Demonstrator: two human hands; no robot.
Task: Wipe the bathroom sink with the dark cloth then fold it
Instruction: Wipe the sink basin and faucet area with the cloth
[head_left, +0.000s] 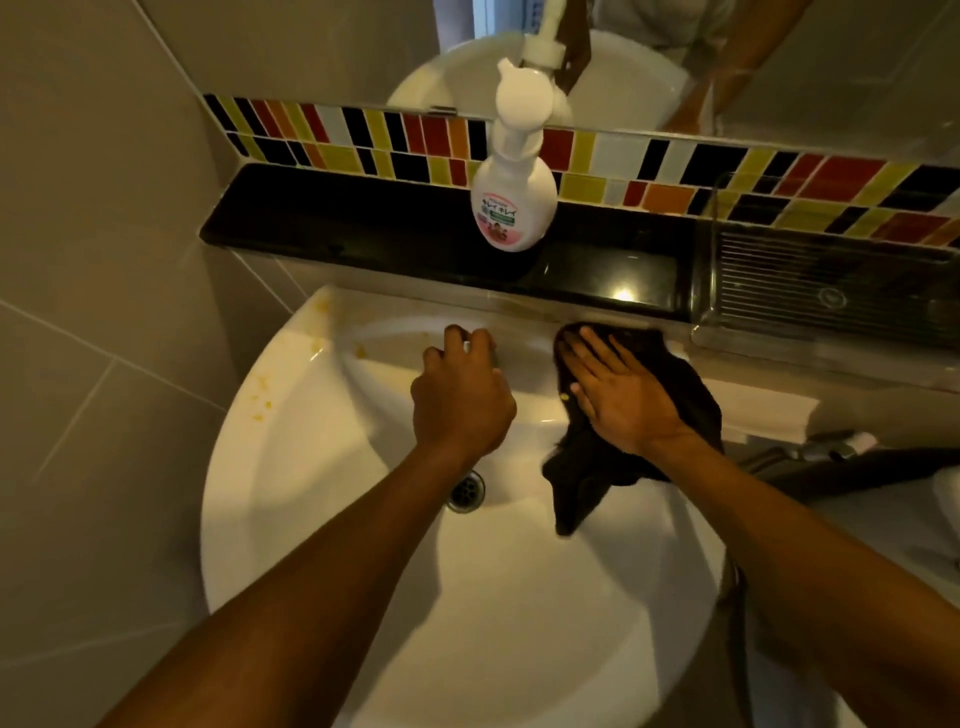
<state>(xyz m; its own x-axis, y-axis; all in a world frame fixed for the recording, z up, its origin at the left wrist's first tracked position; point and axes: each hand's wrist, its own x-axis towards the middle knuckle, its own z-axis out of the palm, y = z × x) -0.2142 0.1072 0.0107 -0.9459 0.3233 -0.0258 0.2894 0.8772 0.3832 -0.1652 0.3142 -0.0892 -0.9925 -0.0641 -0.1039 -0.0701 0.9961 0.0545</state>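
The white round sink (322, 519) fills the middle, with yellow-orange stains on its left rim and back edge. The dark cloth (675, 374) lies on the sink's back right rim, one corner hanging down into the basin. My right hand (618, 395) presses flat on the cloth, fingers spread. My left hand (460, 395) is curled over the tap at the back centre of the sink, which it mostly hides. The metal drain (467, 491) shows just below my left wrist.
A white pump soap bottle (514, 202) stands on the black ledge (363, 223) behind the sink. A clear ribbed plastic tray (831, 286) sits at the ledge's right end. Coloured tiles and a mirror are above; grey tiled wall is close on the left.
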